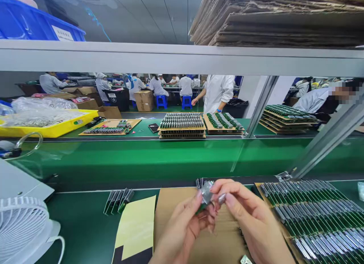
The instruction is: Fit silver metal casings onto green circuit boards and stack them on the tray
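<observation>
My left hand (182, 230) and my right hand (250, 218) meet low in the middle of the head view, over a brown cardboard sheet (170, 203). Between the fingertips of both sits a small green circuit board with a silvery metal part (207, 194). Both hands pinch it. A large cardboard tray of similar green boards with metal ends (315, 214) lies just right of my right hand. A short row of several such boards (118, 200) lies on the green mat to the left. A pale yellow sheet (136, 228) rests beside the cardboard.
A white fan (22, 230) stands at lower left. Beyond a green conveyor belt (159, 158) lie stacked trays of boards (182, 124) and a yellow bin (48, 122). A slanted metal post (327, 142) rises on the right. Several people in white coats work behind; folded cardboard sits on the shelf above.
</observation>
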